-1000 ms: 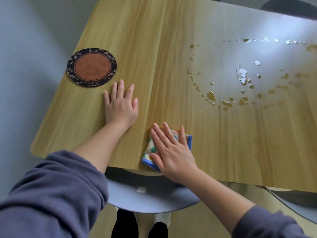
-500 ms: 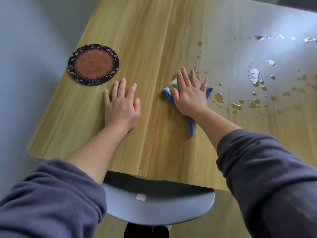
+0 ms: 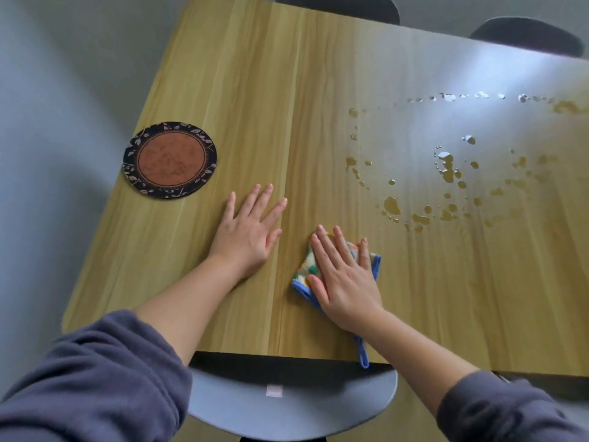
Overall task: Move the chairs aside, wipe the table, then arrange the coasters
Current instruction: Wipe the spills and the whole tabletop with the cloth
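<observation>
In the head view, the wiping step is in hand. The right hand [image 3: 344,279] lies flat on a patterned, blue-edged cloth [image 3: 304,267] near the front edge of the wooden desk [image 3: 255,90]. Its fingers are straight and press down, so its grip is released rather than closed round the fabric. A blue loop of the cloth trails over the desk edge. The left hand [image 3: 247,231] rests palm down just beside it, fingers spread, grip released and holding nothing; it seems to brace the body.

Spilled droplets [image 3: 392,205] lie in a loose ring well to the right and further back, apart from the cloth. One round coaster [image 3: 170,160] with a leafy dark border sits near the left edge. A grey chair [image 3: 287,406] stands at the near side, and two dark chairs [image 3: 526,35] show at the far side.

The next move probably calls for sliding the pressed cloth forward and right through the wet ring. The coaster waits until the surface is dry.
</observation>
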Motion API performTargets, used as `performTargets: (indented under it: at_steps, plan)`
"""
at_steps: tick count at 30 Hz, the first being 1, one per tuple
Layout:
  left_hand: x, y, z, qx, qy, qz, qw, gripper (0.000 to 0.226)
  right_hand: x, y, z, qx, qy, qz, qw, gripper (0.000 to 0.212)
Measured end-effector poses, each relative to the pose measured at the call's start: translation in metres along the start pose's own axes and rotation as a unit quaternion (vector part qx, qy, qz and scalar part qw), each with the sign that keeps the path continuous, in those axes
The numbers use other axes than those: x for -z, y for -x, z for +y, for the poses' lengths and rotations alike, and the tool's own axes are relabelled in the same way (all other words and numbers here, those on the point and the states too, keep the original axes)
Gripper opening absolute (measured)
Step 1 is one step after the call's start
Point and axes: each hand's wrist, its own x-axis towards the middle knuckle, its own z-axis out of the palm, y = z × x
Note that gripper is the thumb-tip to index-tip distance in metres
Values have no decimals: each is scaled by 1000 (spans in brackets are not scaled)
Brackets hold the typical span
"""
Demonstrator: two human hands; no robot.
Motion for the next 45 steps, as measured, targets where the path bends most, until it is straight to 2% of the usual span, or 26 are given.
performTargets:
  at_steps: [5, 11, 14, 27, 35, 45]
  plan:
    - [4, -4, -4, -8, 2, -3, 1000, 57, 10, -24, 10, 8, 0, -9, 1000, 66]
    - [16, -32, -1, 14, 56, 117, 991, 39, 28, -92, 44, -1, 4, 10, 1000, 66]
    - [18, -53, -4, 36, 76, 143, 986, 36, 36, -127, 61, 6, 7, 19, 1000, 66]
    - [36, -205, -5, 175, 99, 114, 973, 52, 83, -297, 143, 15, -2, 48, 999, 66]
    - [42, -287, 14, 225, 120, 108, 961, 56, 100, -361, 175, 26, 10, 61, 998, 66]
    - [31, -303, 23, 272, 97, 113, 951, 56, 119, -430, 204, 6, 11, 76, 997, 65]
